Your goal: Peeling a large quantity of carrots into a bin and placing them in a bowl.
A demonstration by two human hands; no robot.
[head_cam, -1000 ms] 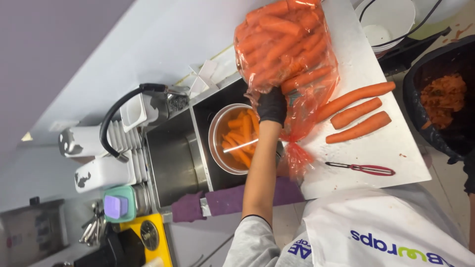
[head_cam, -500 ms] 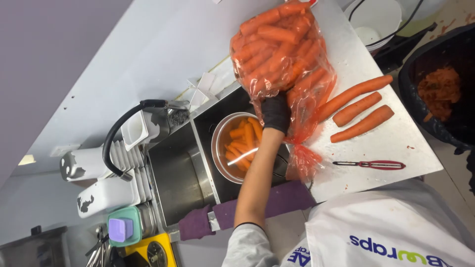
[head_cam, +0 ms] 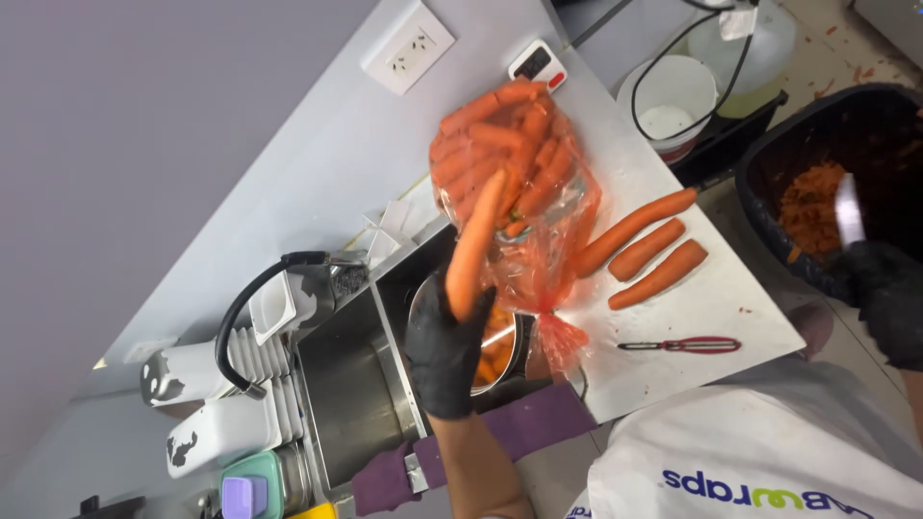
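While the black faucet hose (head_cam: 252, 306) arches over the steel sink (head_cam: 351, 404) at the left end of the white counter (head_cam: 692, 308), the left hand (head_cam: 447, 351), in a black glove, is raised above the sink's right edge with its fingers wrapped around the lower end of a single carrot (head_cam: 476, 245), which stands nearly upright and tilts slightly right. Just under that hand, a round metal bowl (head_cam: 505, 351) holding carrot pieces sits in the sink's right part, and a purple cloth (head_cam: 519, 432) hangs along the counter's near edge. Touching the carrot's upper half, a clear plastic bag of carrots (head_cam: 514, 173) lies toward the counter's far edge, its knotted orange tail trailing to the near edge. Right of the bag, three loose carrots (head_cam: 649, 250) lie side by side, slanted, mid-counter. A red-handled peeler (head_cam: 683, 344) lies near the counter's near right corner. Beyond the right edge stands a dark bin (head_cam: 769, 192) with orange peelings; over it the right hand (head_cam: 889, 298), also gloved, is closed around a knife (head_cam: 848, 207) with the blade pointing up.
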